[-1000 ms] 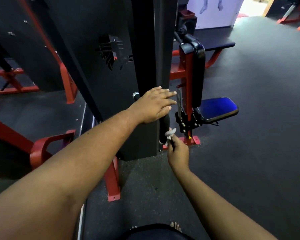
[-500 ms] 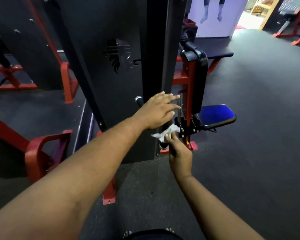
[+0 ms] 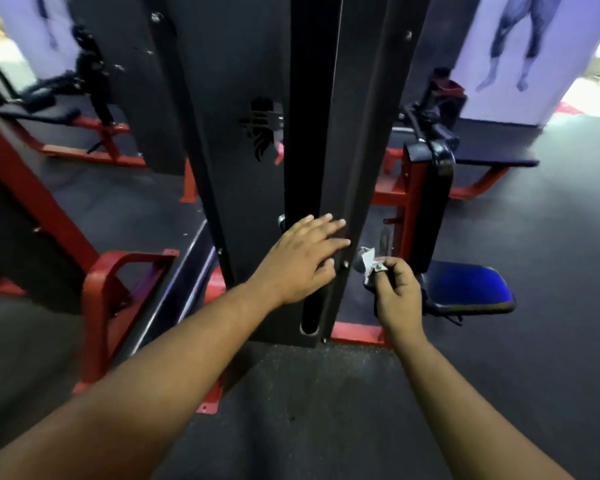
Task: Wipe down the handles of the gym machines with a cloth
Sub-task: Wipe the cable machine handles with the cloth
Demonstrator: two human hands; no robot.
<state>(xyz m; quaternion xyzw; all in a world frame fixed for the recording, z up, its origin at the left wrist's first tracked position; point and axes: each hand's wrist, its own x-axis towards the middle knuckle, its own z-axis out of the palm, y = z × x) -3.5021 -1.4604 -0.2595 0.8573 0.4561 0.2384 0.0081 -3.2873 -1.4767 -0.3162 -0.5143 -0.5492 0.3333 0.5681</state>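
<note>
A tall black gym machine column (image 3: pixel 326 133) stands straight ahead. Down its front hangs a black padded handle bar (image 3: pixel 310 313), its lower end showing below my left hand. My left hand (image 3: pixel 305 258) lies flat against the column with fingers straight. To the right, my right hand (image 3: pixel 394 296) pinches a small crumpled white cloth (image 3: pixel 369 263) between fingertips and thumb. The cloth sits just right of the column's edge, apart from the bar.
A red frame with a black back pad (image 3: pixel 430 209) and a blue seat (image 3: pixel 465 285) stands right of the column. Red frame bars (image 3: pixel 104 292) and another bench (image 3: pixel 49 112) are on the left. Dark rubber floor (image 3: pixel 309 410) lies in front.
My right hand has lifted the cloth from the bar's lower end up and to the right of the column. The view swung left and closer. My left hand stays flat on the column.
</note>
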